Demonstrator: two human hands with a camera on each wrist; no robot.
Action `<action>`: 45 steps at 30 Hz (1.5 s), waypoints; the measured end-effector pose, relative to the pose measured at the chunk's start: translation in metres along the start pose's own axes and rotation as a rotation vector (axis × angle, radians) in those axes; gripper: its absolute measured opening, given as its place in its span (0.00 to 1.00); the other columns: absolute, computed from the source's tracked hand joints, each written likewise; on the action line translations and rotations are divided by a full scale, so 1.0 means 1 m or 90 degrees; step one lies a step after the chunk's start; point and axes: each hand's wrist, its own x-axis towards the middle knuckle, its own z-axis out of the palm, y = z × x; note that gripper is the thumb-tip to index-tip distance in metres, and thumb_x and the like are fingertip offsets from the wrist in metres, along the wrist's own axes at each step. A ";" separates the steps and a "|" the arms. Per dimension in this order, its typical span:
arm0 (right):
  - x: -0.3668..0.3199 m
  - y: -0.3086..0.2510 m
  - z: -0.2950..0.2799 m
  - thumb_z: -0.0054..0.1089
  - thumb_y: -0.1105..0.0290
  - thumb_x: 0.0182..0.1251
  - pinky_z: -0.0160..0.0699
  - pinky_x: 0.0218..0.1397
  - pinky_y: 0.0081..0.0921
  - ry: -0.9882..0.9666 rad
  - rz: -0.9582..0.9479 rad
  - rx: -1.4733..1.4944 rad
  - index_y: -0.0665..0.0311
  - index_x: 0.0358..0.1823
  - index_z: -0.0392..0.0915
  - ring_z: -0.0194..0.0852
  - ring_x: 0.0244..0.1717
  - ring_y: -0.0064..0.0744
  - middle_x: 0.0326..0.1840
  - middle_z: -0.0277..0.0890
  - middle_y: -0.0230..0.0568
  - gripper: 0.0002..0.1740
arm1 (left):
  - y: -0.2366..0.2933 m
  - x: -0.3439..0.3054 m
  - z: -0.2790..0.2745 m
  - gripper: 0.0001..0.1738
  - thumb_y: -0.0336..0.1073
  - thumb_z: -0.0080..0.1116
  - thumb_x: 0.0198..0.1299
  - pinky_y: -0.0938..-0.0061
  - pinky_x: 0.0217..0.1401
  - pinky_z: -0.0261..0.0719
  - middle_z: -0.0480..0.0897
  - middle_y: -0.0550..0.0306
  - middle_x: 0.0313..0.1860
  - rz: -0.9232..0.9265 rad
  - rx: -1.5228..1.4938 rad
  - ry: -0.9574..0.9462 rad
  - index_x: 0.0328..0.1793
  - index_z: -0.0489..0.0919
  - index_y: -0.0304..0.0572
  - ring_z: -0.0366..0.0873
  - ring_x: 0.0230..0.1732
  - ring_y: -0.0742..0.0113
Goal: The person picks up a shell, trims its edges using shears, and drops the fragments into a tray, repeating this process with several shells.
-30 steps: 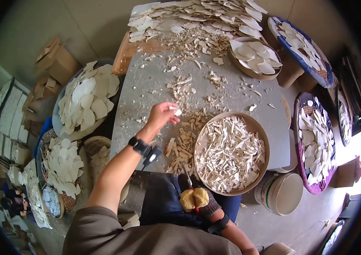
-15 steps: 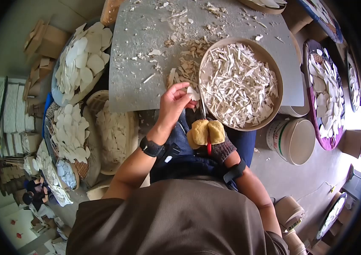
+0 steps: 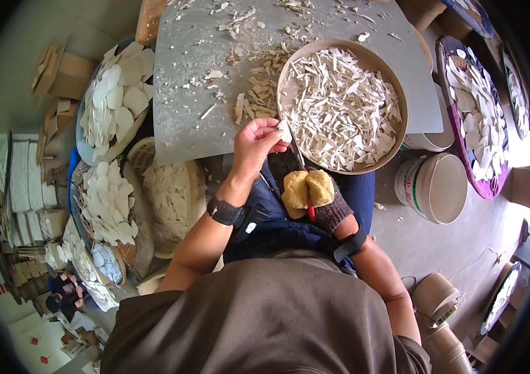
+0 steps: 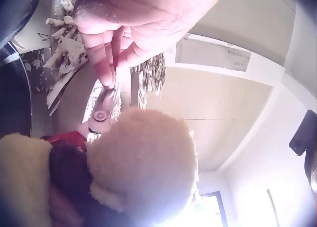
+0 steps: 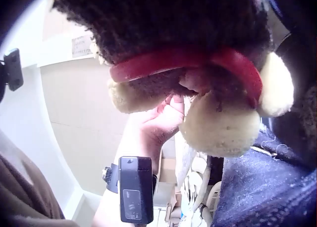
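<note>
Thumb and fingers of my bare left hand (image 3: 253,148) pinch a small white flake (image 3: 285,132) against the blades of the scissors (image 3: 298,153). A dark knitted glove covers my right hand (image 3: 332,209), which grips their red handles (image 5: 163,64); thick yellow padding (image 3: 319,188) wraps the fingers. Up close in the left wrist view, the left fingertips touch the blade just beyond the metal pivot (image 4: 100,115). The left hand (image 5: 161,122) also shows beyond the padding in the right wrist view. Beside the blades stands a round tray (image 3: 403,118) holding many white slivers.
Loose chips lie scattered over the grey table (image 3: 184,134). On the left are a basket (image 3: 199,187) of pale pieces and a heap of white discs (image 3: 115,93). White buckets (image 3: 448,187) and a purple-rimmed tray (image 3: 495,187) stand on the right.
My left hand has come back from above the table to the scissors with the flake. The head view has tilted down towards my lap; the right hand still grips the handles.
</note>
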 end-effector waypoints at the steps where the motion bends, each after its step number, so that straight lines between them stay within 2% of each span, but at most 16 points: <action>1: -0.005 0.010 0.011 0.65 0.64 0.45 0.74 0.42 0.37 0.028 0.083 0.169 0.59 0.39 0.77 0.75 0.40 0.47 0.37 0.78 0.42 0.18 | 0.004 -0.001 0.001 0.12 0.28 0.56 0.60 0.78 0.38 0.81 0.83 0.53 0.39 -0.003 0.011 -0.012 0.50 0.77 0.32 0.82 0.34 0.69; 2: -0.008 0.020 0.025 0.65 0.65 0.45 0.74 0.42 0.36 0.055 0.165 0.337 0.59 0.40 0.77 0.76 0.40 0.47 0.38 0.78 0.42 0.17 | 0.010 -0.002 0.001 0.13 0.29 0.56 0.60 0.78 0.38 0.81 0.83 0.53 0.40 -0.022 0.027 -0.068 0.50 0.76 0.32 0.82 0.34 0.69; 5: -0.012 0.035 0.029 0.64 0.68 0.47 0.75 0.44 0.35 0.043 0.091 0.262 0.60 0.42 0.77 0.76 0.42 0.47 0.39 0.79 0.43 0.17 | 0.019 -0.004 -0.001 0.16 0.30 0.53 0.62 0.80 0.38 0.80 0.82 0.54 0.39 -0.069 0.075 -0.192 0.55 0.73 0.34 0.81 0.35 0.71; 8: -0.008 0.030 0.031 0.65 0.69 0.47 0.75 0.47 0.35 0.063 0.181 0.479 0.61 0.45 0.77 0.76 0.43 0.46 0.40 0.78 0.43 0.20 | 0.010 -0.001 -0.002 0.16 0.29 0.54 0.61 0.79 0.38 0.80 0.82 0.55 0.38 0.035 0.040 -0.126 0.56 0.72 0.35 0.80 0.34 0.72; 10: -0.005 0.022 0.026 0.66 0.68 0.48 0.75 0.47 0.35 0.004 0.030 0.184 0.61 0.45 0.76 0.76 0.44 0.45 0.41 0.78 0.43 0.20 | 0.001 0.001 -0.003 0.15 0.27 0.56 0.60 0.78 0.37 0.81 0.82 0.56 0.37 0.078 -0.016 -0.037 0.53 0.72 0.36 0.79 0.34 0.73; 12: -0.005 0.019 0.033 0.65 0.69 0.49 0.75 0.45 0.34 -0.008 0.179 0.427 0.62 0.43 0.76 0.76 0.43 0.44 0.42 0.78 0.44 0.18 | -0.005 -0.001 -0.004 0.13 0.27 0.57 0.60 0.78 0.37 0.81 0.82 0.56 0.37 0.103 -0.024 0.030 0.51 0.73 0.36 0.79 0.35 0.73; 14: 0.002 0.013 0.026 0.65 0.70 0.49 0.75 0.44 0.34 -0.011 0.004 0.088 0.62 0.42 0.76 0.76 0.42 0.43 0.41 0.78 0.43 0.16 | -0.005 -0.001 -0.008 0.09 0.27 0.58 0.59 0.77 0.37 0.81 0.82 0.57 0.36 0.070 -0.026 0.031 0.45 0.76 0.36 0.80 0.34 0.73; 16: 0.012 -0.004 0.011 0.65 0.68 0.49 0.76 0.41 0.35 -0.040 -0.049 0.016 0.62 0.40 0.77 0.77 0.38 0.43 0.36 0.79 0.42 0.15 | -0.002 -0.003 -0.012 0.09 0.28 0.59 0.58 0.77 0.37 0.81 0.82 0.56 0.36 0.057 -0.015 0.044 0.45 0.76 0.36 0.80 0.34 0.72; 22: 0.010 -0.001 0.020 0.63 0.67 0.47 0.72 0.33 0.39 -0.084 0.065 0.217 0.63 0.30 0.74 0.74 0.31 0.51 0.28 0.74 0.46 0.11 | 0.023 -0.043 -0.089 0.13 0.27 0.57 0.57 0.74 0.38 0.83 0.81 0.49 0.38 0.014 0.007 0.132 0.49 0.75 0.29 0.82 0.36 0.63; 25: 0.006 0.010 0.029 0.62 0.67 0.50 0.73 0.34 0.37 -0.111 0.116 0.308 0.63 0.31 0.75 0.75 0.32 0.46 0.29 0.75 0.45 0.09 | 0.048 -0.069 -0.193 0.10 0.27 0.61 0.51 0.75 0.38 0.79 0.83 0.52 0.36 0.058 0.539 0.246 0.40 0.82 0.32 0.82 0.34 0.66; 27: 0.006 0.013 0.030 0.61 0.67 0.56 0.75 0.37 0.31 -0.149 0.154 0.342 0.64 0.34 0.77 0.77 0.34 0.38 0.32 0.78 0.42 0.09 | 0.065 -0.076 -0.231 0.16 0.32 0.68 0.43 0.71 0.55 0.73 0.80 0.43 0.47 0.087 0.858 0.352 0.40 0.83 0.34 0.77 0.52 0.56; 31: 0.018 -0.003 0.025 0.63 0.68 0.57 0.77 0.39 0.29 -0.188 0.043 0.174 0.63 0.37 0.78 0.79 0.35 0.38 0.33 0.79 0.41 0.09 | 0.081 -0.020 -0.192 0.21 0.34 0.67 0.48 0.67 0.62 0.68 0.77 0.46 0.54 0.278 0.697 0.242 0.50 0.79 0.37 0.72 0.59 0.54; 34: 0.015 -0.004 0.028 0.67 0.60 0.46 0.75 0.39 0.37 -0.190 0.052 0.211 0.61 0.39 0.76 0.75 0.37 0.51 0.33 0.77 0.45 0.19 | 0.058 0.064 -0.168 0.27 0.36 0.65 0.52 0.67 0.66 0.64 0.73 0.46 0.61 0.390 0.679 0.204 0.59 0.73 0.38 0.69 0.63 0.55; 36: 0.010 0.000 0.025 0.67 0.60 0.46 0.75 0.41 0.38 -0.182 -0.012 0.109 0.61 0.41 0.75 0.75 0.38 0.51 0.34 0.77 0.46 0.21 | 0.043 0.109 -0.147 0.29 0.39 0.63 0.55 0.63 0.70 0.60 0.67 0.46 0.66 0.346 0.664 0.236 0.64 0.70 0.42 0.62 0.68 0.53; 40: 0.008 -0.005 0.014 0.66 0.61 0.46 0.75 0.41 0.37 -0.182 0.061 0.148 0.62 0.42 0.75 0.75 0.38 0.51 0.34 0.77 0.46 0.21 | 0.039 0.105 -0.097 0.30 0.45 0.62 0.56 0.54 0.75 0.48 0.59 0.51 0.72 0.234 0.794 0.023 0.65 0.69 0.50 0.47 0.75 0.54; 45: 0.005 -0.001 0.008 0.67 0.61 0.47 0.76 0.40 0.34 -0.159 0.156 0.274 0.63 0.41 0.74 0.76 0.37 0.50 0.34 0.77 0.46 0.21 | 0.010 0.062 -0.089 0.21 0.33 0.62 0.53 0.65 0.70 0.61 0.69 0.50 0.65 0.368 0.712 -0.005 0.55 0.77 0.44 0.61 0.69 0.53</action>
